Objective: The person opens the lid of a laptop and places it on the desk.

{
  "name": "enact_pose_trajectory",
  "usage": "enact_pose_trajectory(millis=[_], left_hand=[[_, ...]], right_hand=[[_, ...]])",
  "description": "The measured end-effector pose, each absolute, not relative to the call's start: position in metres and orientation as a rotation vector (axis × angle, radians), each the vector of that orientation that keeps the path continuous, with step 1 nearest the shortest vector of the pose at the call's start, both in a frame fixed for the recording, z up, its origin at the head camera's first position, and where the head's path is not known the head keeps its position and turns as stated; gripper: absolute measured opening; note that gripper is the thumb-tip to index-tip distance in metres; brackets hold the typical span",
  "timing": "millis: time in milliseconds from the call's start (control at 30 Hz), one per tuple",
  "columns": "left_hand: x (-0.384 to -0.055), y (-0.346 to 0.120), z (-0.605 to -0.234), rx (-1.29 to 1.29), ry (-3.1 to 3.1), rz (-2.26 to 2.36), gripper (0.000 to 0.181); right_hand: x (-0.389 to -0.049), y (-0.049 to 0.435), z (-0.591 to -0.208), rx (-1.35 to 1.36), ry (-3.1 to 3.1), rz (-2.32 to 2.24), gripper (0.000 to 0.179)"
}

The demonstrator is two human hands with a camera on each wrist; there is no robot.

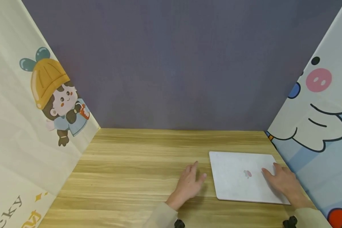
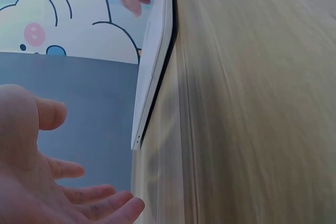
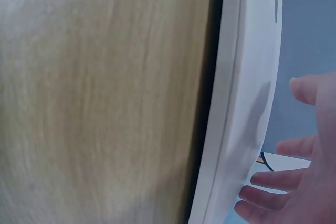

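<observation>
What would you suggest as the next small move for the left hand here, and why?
I would probably bring the left hand rightward to the left edge of the closed MacBook. Its fingers are apart from that edge, with wood-grain tabletop between, while the right hand is already at the opposite side, so the two could then steady it together.

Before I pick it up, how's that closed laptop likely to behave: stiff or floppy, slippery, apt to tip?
The laptop should stay stiff, since it's closed into one thin, flat slab. It may be a bit slippery, as its surface looks smooth. Lying flat on the wooden table, it would probably slide if pushed, not roll or tip.
</observation>
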State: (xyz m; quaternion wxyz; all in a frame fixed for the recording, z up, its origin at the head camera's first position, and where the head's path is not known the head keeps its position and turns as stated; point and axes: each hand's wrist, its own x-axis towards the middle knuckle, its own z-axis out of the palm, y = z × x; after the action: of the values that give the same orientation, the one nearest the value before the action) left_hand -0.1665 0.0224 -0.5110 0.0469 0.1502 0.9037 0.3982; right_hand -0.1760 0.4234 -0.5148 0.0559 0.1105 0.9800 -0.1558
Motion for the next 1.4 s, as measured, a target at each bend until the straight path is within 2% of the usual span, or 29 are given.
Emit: enact_pose_trajectory(millis=[233, 467, 1033, 1400], left_hand=[[-0.169, 0.031, -0.509, 0.425, 2.704, 1.237, 0.073], [-0.171, 0.039, -0.51, 0.389, 2.683, 1.251, 0.072], [-0.177, 0.055, -0.519, 0.397, 2.677, 1.227, 0.065], [-0.179, 0.068, -0.518, 0.425, 2.7, 1.198, 0.065]], right_hand=[[-0.177, 0.425, -0.516, 0.321, 2.991, -0.454, 0.096], [-0.178, 0.428, -0.52, 0.296, 2.974, -0.452, 0.098], [-0.177, 0.434, -0.522, 0.239, 2.93, -0.5, 0.087], [-0.174, 0.436, -0.521, 0.226, 2.913, -0.537, 0.091]])
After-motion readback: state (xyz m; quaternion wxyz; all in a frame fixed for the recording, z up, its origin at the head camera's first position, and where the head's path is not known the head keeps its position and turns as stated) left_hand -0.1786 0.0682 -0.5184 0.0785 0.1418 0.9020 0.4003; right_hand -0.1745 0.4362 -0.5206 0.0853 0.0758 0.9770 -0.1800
